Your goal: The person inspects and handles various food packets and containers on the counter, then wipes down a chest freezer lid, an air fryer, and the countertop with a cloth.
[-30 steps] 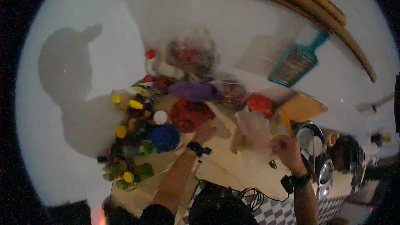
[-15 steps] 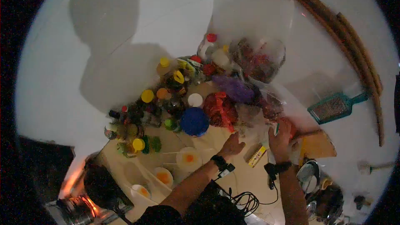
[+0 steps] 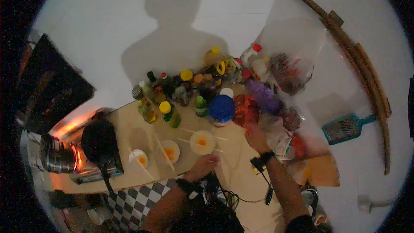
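Observation:
My left hand [image 3: 204,166] is above the near edge of the table, just below a white bowl [image 3: 208,150] with an orange-yellow, egg-like content. Its fingers look curled together, with nothing visible in them. My right hand [image 3: 257,140] reaches forward to the lower edge of a red plastic bag [image 3: 246,111]; its fingertips are blurred, and whether it grips anything is hidden. Two more bowls, a middle one [image 3: 175,157] and a small one [image 3: 134,155], hold similar contents. Thin sticks lie across the bowls. A blue-lidded jar [image 3: 221,108] stands beside the red bag.
Several bottles [image 3: 172,118] and bags, including a purple one [image 3: 262,96], crowd the back of the table. At left, a black pan [image 3: 99,140] sits on a stove beside a glowing flame [image 3: 77,157]. A teal grater [image 3: 343,129] lies right; a black cable [image 3: 230,198] trails in front.
The view has swung left, bringing in more of the stove and a checkered surface. My left hand has drawn back toward the bowls; my right hand has moved left to the red bag.

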